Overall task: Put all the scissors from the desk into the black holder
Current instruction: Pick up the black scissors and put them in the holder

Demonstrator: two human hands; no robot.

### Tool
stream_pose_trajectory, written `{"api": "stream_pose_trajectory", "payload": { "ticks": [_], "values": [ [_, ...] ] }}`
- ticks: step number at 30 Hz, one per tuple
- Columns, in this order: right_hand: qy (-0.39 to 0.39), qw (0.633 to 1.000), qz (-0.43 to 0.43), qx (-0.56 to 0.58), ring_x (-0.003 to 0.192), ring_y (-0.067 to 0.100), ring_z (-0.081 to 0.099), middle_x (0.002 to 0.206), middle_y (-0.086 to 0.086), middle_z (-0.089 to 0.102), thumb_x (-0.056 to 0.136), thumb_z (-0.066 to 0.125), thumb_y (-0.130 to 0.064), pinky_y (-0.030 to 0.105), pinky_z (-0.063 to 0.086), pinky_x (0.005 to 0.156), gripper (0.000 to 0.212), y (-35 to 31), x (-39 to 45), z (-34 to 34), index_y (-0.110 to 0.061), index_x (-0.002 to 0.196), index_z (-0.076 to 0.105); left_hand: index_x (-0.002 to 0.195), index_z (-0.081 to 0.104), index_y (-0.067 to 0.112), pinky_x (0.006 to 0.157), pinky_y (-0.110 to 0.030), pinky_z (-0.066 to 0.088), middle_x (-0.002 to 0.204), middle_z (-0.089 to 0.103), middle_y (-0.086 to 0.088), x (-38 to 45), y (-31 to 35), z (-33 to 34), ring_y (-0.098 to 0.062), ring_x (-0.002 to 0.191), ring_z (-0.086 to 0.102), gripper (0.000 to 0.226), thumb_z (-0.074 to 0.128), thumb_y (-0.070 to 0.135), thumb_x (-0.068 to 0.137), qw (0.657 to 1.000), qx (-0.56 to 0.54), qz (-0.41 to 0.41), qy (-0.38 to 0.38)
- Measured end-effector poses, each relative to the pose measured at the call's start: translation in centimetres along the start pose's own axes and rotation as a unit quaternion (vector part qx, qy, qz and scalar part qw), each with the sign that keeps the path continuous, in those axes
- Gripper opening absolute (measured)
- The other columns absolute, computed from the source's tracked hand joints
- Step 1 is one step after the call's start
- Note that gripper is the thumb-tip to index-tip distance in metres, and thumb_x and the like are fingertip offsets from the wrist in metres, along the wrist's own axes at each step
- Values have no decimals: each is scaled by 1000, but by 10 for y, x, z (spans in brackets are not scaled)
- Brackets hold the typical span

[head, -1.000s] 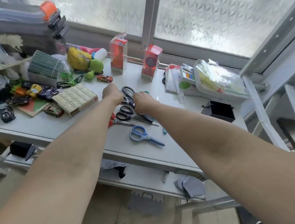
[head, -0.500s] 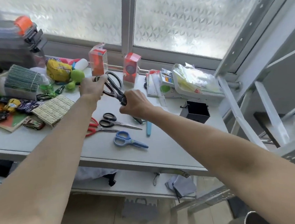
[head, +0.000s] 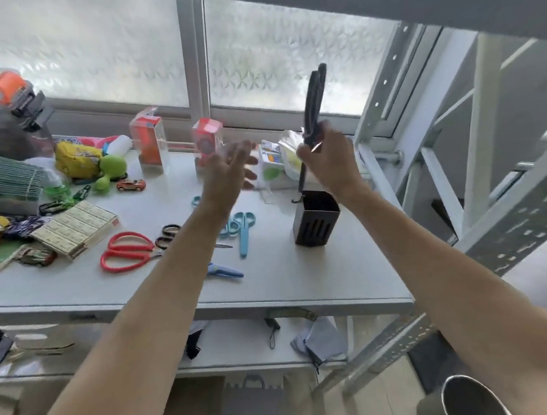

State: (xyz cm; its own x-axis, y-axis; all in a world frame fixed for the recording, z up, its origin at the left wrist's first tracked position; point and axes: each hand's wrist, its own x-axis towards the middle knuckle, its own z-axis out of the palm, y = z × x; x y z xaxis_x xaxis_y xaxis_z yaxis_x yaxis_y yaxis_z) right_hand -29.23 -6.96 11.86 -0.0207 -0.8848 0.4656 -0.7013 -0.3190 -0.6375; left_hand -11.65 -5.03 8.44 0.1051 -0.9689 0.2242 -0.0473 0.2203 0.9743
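My right hand [head: 329, 159] grips large black scissors [head: 313, 99] upright, handles up, blade tip pointing down just above the black holder [head: 316, 218] on the desk's right side. My left hand [head: 229, 173] hovers open, fingers spread, left of the scissors and touches nothing. On the desk lie red scissors [head: 125, 251], small black scissors [head: 167, 235] partly hidden by my left forearm, light blue scissors [head: 242, 230] and blue scissors [head: 225, 271] near the front edge.
Toys, a yellow-green stuffed toy [head: 78, 160], a toy car [head: 131, 185] and boxes [head: 75, 229] crowd the desk's left. Two orange cartons [head: 147, 142] stand by the window. A white container [head: 278, 165] sits behind the holder. A metal frame [head: 427, 160] rises at right.
My right hand has carried the black scissors rightward and turned them upright over the holder. My left hand has let go of them and opened.
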Motion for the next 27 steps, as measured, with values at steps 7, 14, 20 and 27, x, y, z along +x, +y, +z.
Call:
{"api": "stream_pose_trajectory", "payload": {
  "ticks": [7, 14, 20, 27],
  "values": [
    [9, 1000, 25, -17, 83, 23, 64, 92, 5, 62, 85, 64, -7, 26, 49, 70, 20, 31, -14, -16, -2, 104, 60, 152, 29, 18, 63, -25, 54, 151, 35, -13, -6, -58, 59, -28, 109, 59, 82, 72, 11, 83, 951, 197, -130, -200],
    [-106, 991, 58, -53, 75, 25, 57, 83, 10, 59, 78, 61, -4, 31, 45, 64, 14, 63, -26, 12, -7, 91, 56, 153, 25, 27, 83, -45, 59, 154, 34, -6, 11, -81, 84, -33, 113, 59, 90, 74, 12, 80, 942, 207, -125, -234],
    [-156, 981, 77, -88, 79, 32, 63, 83, 15, 68, 78, 61, -7, 35, 51, 68, 2, 75, -30, 26, -8, 80, 59, 144, 45, 17, 88, -38, 56, 133, 59, -6, 17, -96, 82, -25, 115, 59, 74, 77, 22, 77, 948, 225, -52, -218],
    [-199, 974, 64, -92, 79, 24, 53, 81, 5, 56, 87, 56, -18, 29, 38, 69, 8, 76, -27, 25, -12, 83, 52, 147, 41, 18, 76, -35, 62, 134, 57, -4, 18, -99, 81, -25, 111, 61, 78, 77, 22, 78, 953, 205, -58, -215]
  ]
}}
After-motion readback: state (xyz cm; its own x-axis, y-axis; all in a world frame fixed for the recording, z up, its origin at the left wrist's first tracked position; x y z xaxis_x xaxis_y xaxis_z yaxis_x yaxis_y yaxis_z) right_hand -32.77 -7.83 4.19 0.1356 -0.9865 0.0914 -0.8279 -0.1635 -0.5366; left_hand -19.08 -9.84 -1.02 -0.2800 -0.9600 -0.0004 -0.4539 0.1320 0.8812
